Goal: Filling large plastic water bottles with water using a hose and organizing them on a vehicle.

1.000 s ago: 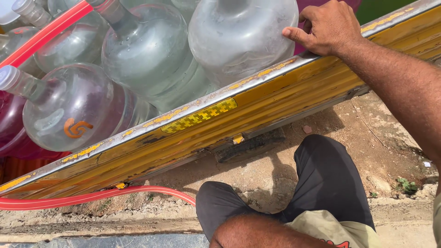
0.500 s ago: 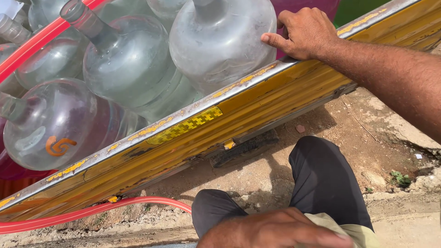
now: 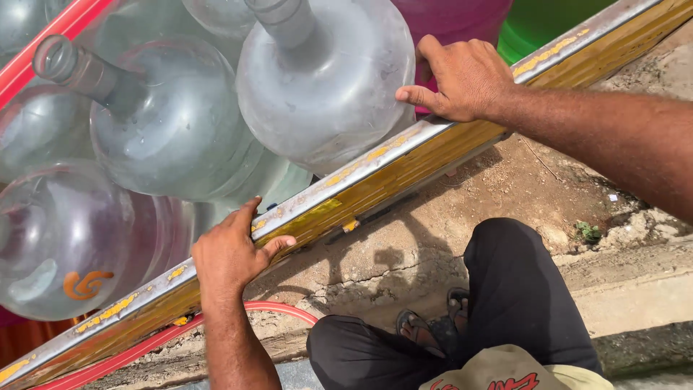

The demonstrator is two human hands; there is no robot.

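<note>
My left hand [image 3: 234,251] grips the metal-capped top edge of a yellow truck side board [image 3: 375,177], fingers curled over the rim. My right hand [image 3: 462,78] rests on the same edge farther along, its fingertips against a large clear empty water jug [image 3: 325,87] lying on its side. Several more clear jugs [image 3: 173,130] are stacked in the truck bed behind the board, one with an orange mark [image 3: 65,245].
A red hose [image 3: 281,309] runs along the ground under the board. Pink [image 3: 455,18] and green [image 3: 538,25] containers sit behind the jugs. My legs in dark trousers [image 3: 512,303] and a sandalled foot [image 3: 426,328] stand above cracked dirt and a concrete ledge [image 3: 635,303].
My left hand has risen from below and taken hold of the board's top edge. The view has shifted closer to the jugs; my right hand stays on the edge.
</note>
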